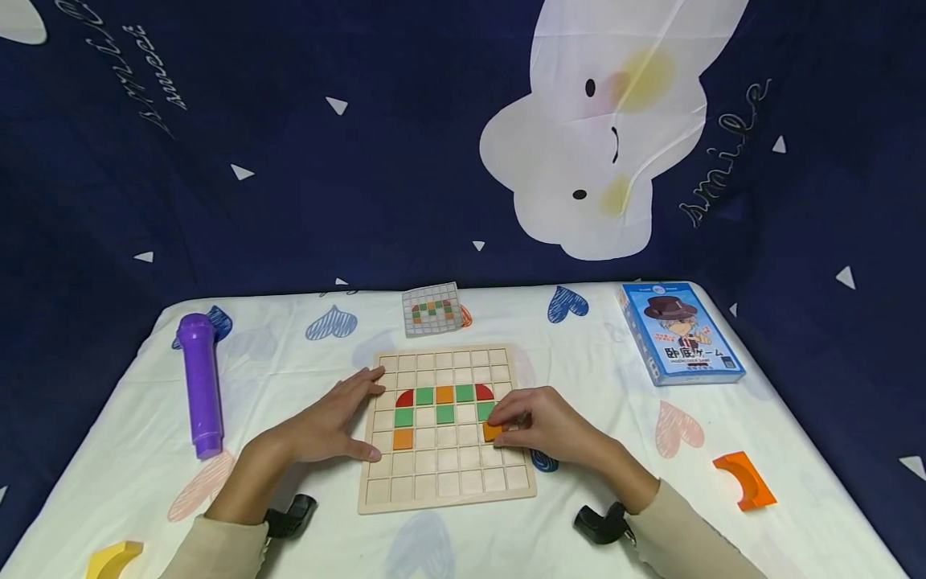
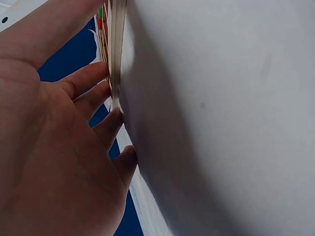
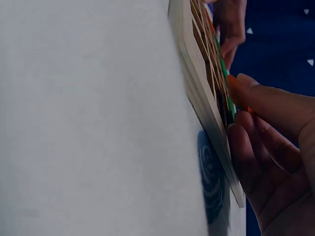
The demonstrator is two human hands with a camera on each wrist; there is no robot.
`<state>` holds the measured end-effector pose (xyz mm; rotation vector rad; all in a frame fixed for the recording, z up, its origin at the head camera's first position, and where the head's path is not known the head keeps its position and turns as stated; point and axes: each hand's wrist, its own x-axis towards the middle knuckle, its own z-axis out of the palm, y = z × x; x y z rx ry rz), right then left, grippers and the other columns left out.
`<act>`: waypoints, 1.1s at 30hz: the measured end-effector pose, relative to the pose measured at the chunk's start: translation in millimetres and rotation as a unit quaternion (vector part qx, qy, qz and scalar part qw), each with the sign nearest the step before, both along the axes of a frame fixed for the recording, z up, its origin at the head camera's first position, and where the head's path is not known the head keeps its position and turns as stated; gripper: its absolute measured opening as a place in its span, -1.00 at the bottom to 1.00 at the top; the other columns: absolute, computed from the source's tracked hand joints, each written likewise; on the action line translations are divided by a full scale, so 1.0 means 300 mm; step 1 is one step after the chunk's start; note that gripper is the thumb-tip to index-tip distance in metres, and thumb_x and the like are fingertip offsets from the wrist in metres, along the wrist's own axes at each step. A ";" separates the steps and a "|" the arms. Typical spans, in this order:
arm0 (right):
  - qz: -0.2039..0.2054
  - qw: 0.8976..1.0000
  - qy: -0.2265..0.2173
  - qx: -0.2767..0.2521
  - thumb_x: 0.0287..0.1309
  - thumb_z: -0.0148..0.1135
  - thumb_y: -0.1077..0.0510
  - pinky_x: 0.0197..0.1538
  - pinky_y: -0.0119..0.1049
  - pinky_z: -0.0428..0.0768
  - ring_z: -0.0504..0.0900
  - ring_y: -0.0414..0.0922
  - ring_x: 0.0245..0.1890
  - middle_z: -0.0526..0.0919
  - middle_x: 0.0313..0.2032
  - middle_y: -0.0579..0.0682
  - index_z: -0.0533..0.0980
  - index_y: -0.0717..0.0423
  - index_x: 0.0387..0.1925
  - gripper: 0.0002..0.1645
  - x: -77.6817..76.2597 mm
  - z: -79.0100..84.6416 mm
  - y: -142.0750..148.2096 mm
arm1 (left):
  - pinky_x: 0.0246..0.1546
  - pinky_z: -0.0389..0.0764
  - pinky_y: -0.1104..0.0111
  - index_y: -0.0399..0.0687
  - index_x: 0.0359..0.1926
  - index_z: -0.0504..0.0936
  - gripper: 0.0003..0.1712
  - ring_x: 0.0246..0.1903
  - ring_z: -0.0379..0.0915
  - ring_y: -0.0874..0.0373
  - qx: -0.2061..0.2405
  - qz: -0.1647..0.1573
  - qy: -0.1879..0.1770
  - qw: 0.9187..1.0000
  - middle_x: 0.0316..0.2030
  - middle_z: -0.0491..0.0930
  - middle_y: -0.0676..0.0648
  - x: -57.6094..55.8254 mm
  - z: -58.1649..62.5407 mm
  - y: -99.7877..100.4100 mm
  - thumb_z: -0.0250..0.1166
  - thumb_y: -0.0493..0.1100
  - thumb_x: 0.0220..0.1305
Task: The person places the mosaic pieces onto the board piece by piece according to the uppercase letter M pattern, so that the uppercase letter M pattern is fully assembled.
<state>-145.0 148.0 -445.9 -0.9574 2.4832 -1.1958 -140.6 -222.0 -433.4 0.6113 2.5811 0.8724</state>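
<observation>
A wooden grid board (image 1: 448, 482) lies on the table. Red quarter-round, green and orange square tiles fill some of its cells in an arch-like pattern. My right hand (image 1: 553, 426) pinches an orange square tile (image 1: 492, 432) between thumb and fingers, at the right of the board below a green tile (image 1: 486, 411). In the right wrist view the orange tile (image 3: 233, 82) is partly hidden by the thumb. My left hand (image 1: 321, 418) rests along the board's left edge, thumb and fingers spread. The left wrist view shows its fingertips (image 2: 116, 115) touching the board's side.
A pattern card (image 1: 432, 310) with a matching coloured grid lies behind the board. A purple cylinder (image 1: 201, 386) lies at the left and a blue game box (image 1: 683, 334) at the back right. An orange arch block (image 1: 752, 482) and a yellow block (image 1: 114, 559) lie near the sides.
</observation>
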 end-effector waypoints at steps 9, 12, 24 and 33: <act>0.004 0.999 0.023 0.030 0.12 0.52 0.09 0.04 -0.41 0.72 0.71 -0.28 -0.05 0.79 -0.13 -0.21 0.78 0.00 -0.14 -0.76 -0.002 0.010 -0.020 | 0.58 -0.14 -0.28 -0.21 0.36 0.36 0.11 0.62 -0.21 -0.30 -0.001 -0.001 0.004 1.000 0.62 0.02 -0.17 -0.004 0.008 0.000 0.60 0.24 -0.11; 0.011 0.999 0.030 0.035 0.11 0.52 0.09 0.08 -0.39 0.71 0.70 -0.27 -0.04 0.78 -0.13 -0.22 0.78 0.00 -0.14 -0.76 -0.003 0.012 -0.027 | 0.58 -0.15 -0.28 -0.20 0.36 0.36 0.12 0.63 -0.22 -0.30 -0.002 0.002 0.001 1.000 0.62 0.01 -0.16 -0.004 0.009 0.001 0.61 0.25 -0.12; 0.013 0.998 0.032 0.046 0.11 0.52 0.10 0.14 -0.35 0.70 0.70 -0.27 -0.02 0.77 -0.14 -0.23 0.79 -0.01 -0.16 -0.78 -0.003 0.017 -0.038 | 0.57 -0.14 -0.30 -0.18 0.35 0.36 0.11 0.63 -0.23 -0.30 0.001 0.006 -0.006 1.000 0.62 0.02 -0.16 -0.003 0.011 0.006 0.62 0.24 -0.13; 0.020 0.998 0.038 0.052 0.12 0.51 0.10 0.14 -0.36 0.69 0.69 -0.28 -0.03 0.76 -0.13 -0.23 0.79 -0.02 -0.19 -0.81 0.001 0.009 -0.039 | 0.57 -0.13 -0.32 -0.15 0.37 0.36 0.10 0.63 -0.24 -0.28 0.001 0.004 -0.006 1.000 0.63 0.00 -0.13 0.002 0.003 0.002 0.61 0.22 -0.12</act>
